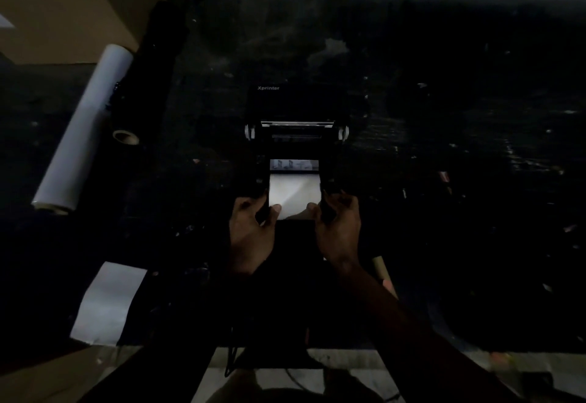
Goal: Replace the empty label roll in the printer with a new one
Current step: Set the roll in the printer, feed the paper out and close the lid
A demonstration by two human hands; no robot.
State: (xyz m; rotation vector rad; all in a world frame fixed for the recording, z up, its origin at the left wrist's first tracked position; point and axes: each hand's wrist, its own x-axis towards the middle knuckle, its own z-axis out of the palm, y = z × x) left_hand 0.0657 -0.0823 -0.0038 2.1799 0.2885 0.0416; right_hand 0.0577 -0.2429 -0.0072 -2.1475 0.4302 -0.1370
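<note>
The scene is very dark. A black label printer [296, 107] marked Xprinter stands open in the middle of the dark table, its lid tipped back. A white label strip [293, 193] lies in its feed path, running toward me. My left hand [252, 234] grips the printer's left side, thumb pressed on the strip's near left corner. My right hand [337, 228] grips the right side, thumb on the near right corner. A small brown cardboard core [126, 137] lies on the table at the left.
A long white roll [84, 129] lies diagonally at the left beside a black object [149, 63]. A cardboard box [57, 6] fills the far left corner. A white sheet [107, 304] lies near the table's front edge. A cardboard tube [383, 275] sits right of my right forearm.
</note>
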